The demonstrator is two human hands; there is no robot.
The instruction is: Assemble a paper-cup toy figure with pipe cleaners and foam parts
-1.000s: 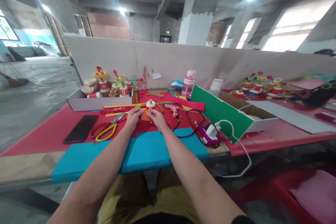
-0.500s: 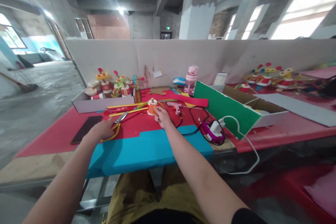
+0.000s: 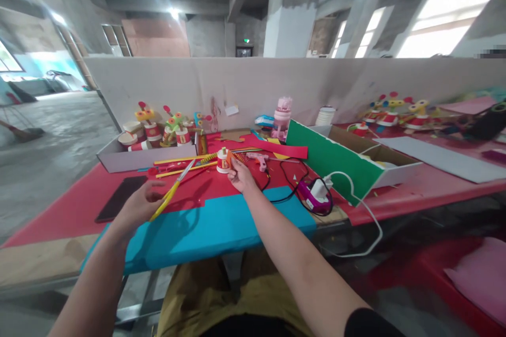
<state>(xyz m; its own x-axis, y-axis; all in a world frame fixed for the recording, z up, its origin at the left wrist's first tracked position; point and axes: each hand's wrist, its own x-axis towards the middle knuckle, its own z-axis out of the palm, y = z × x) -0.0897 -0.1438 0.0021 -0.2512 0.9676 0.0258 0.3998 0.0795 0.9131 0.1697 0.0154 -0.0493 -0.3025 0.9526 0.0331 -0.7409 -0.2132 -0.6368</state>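
My left hand (image 3: 144, 202) is closed around the yellow handle of a pair of scissors (image 3: 173, 193), lifted off the table with the blades pointing away from me. Between the fingertips of my right hand (image 3: 240, 175) is a small piece of orange paper (image 3: 229, 158). Just behind it stands an upturned red and white paper cup (image 3: 222, 161) with a coiled yellow strip (image 3: 209, 158) at its side. Whether my right fingers touch the cup, I cannot tell. A pink glue gun (image 3: 259, 160) lies to the right of that hand.
Blue paper (image 3: 221, 226) covers the near table edge. To the left lies a dark flat board (image 3: 120, 199). A white box (image 3: 148, 157) with paper-cup figures stands behind. On the right are a purple power strip (image 3: 314, 197) with cables and a green-sided box (image 3: 332, 160).
My left hand has picked the scissors up off the table and tilted them. My right hand has turned the orange paper edge-on, away from the cup's front. The view has shifted slightly.
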